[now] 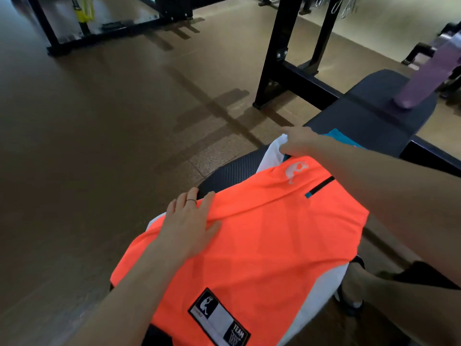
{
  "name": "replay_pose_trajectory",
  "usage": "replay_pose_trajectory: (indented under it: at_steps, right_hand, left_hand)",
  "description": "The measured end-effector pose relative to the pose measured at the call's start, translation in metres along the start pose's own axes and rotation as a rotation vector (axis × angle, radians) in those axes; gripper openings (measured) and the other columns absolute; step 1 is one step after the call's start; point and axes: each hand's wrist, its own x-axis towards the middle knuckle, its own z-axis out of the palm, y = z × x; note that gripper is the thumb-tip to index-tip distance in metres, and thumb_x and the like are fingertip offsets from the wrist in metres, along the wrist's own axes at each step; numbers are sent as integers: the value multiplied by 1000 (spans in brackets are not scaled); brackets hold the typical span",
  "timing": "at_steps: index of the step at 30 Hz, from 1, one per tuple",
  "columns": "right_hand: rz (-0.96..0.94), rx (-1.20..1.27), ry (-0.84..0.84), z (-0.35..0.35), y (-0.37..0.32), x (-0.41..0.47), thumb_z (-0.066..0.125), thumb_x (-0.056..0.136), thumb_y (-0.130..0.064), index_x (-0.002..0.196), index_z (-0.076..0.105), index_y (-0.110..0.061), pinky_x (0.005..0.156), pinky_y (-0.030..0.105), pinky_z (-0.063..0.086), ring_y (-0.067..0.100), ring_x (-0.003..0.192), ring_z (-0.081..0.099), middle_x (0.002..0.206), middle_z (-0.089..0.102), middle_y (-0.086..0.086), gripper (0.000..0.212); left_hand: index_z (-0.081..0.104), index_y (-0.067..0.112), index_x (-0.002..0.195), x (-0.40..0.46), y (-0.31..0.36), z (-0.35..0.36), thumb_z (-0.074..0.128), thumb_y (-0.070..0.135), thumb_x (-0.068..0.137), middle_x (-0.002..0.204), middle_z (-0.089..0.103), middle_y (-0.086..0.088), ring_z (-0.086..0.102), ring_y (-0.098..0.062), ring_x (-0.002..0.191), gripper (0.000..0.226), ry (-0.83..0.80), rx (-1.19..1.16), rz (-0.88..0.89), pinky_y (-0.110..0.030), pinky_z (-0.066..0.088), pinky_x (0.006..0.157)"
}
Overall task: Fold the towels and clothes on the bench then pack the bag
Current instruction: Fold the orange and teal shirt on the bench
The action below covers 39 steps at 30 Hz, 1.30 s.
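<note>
Bright orange sports jersey (252,233) spread over white cloth (273,151) on the black padded desk (369,116).

The jersey is pressed flat by the left hand (189,221), whose fingers are laid out straight near its left edge. A corner of the white cloth beyond the jersey's collar is pinched by the right hand (296,141). A teal garment (336,136) is seen just behind that hand. Farther along the desk, a purple bottle (429,73) is stood, well apart from the clothes.
</note>
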Motion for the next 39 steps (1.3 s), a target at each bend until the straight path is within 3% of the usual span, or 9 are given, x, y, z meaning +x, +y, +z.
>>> replay_pose_trajectory:
  at_steps: [3,7,14,18,20,26,31,35,39]
  right_hand:
    - [-146,-22,-23,-6,-5,14,60,88,-18,110,69,-12,85,38,49,33,107,59,113,64,11,24]
    - [-313,-38,21,-18,-25,27,59,85,-9,91,66,-15,69,34,43,29,91,59,97,65,9,12]
    - [-64,351,550,-29,-53,54,47,95,-8,116,58,-4,83,42,44,34,108,58,119,57,18,25]
    - [-179,251,201,-14,-47,56,49,97,-22,146,46,-15,98,40,42,38,123,52,134,54,23,50]
    - [-203,159,117,-4,-45,48,46,98,-28,144,50,-18,102,40,44,35,126,52,137,57,18,47]
    - [-319,-120,82,25,-33,9,37,102,-36,92,65,-17,81,36,36,29,102,61,107,70,9,35]
    - [-385,-31,330,42,-54,-43,36,96,-44,124,63,-16,104,44,36,32,117,56,120,65,12,49]
    - [-586,273,379,90,-104,-177,53,87,-42,126,61,-14,101,43,43,30,115,55,121,60,11,49]
    - [-699,407,212,121,-143,-318,57,84,-45,108,60,-21,81,40,46,24,95,53,100,56,2,35]
  left_hand:
    - [34,26,154,3,-1,-2,11,65,75,156,34,-15,39,-36,137,91,1,30,3,-46,32,112]
    - [60,17,136,7,-10,-2,31,62,79,131,61,-17,62,-38,110,78,17,48,12,-51,52,91]
    - [45,9,149,8,-10,-2,69,60,78,137,58,-18,59,-38,121,91,88,44,-70,-62,43,102]
    - [-3,22,162,5,-12,-1,41,66,95,169,6,-13,14,-34,154,91,6,-1,-127,-61,14,119]
    - [-14,25,160,3,-11,-3,31,68,97,169,-5,-10,9,-31,155,88,-91,-18,-138,-57,16,121]
    - [-15,27,159,3,-10,-8,40,68,95,167,6,-11,25,-30,148,94,-180,-133,-171,-52,40,111]
    - [-17,32,158,1,-17,-6,48,72,90,168,2,-9,20,-31,151,102,-234,-166,-189,-56,38,111]
    - [-13,33,159,0,-38,-1,53,72,88,166,8,-14,27,-39,148,104,-264,-268,-245,-52,32,117]
    - [5,13,161,-24,-82,0,41,67,96,158,29,-28,42,-40,141,92,-190,-462,-507,-41,35,115]
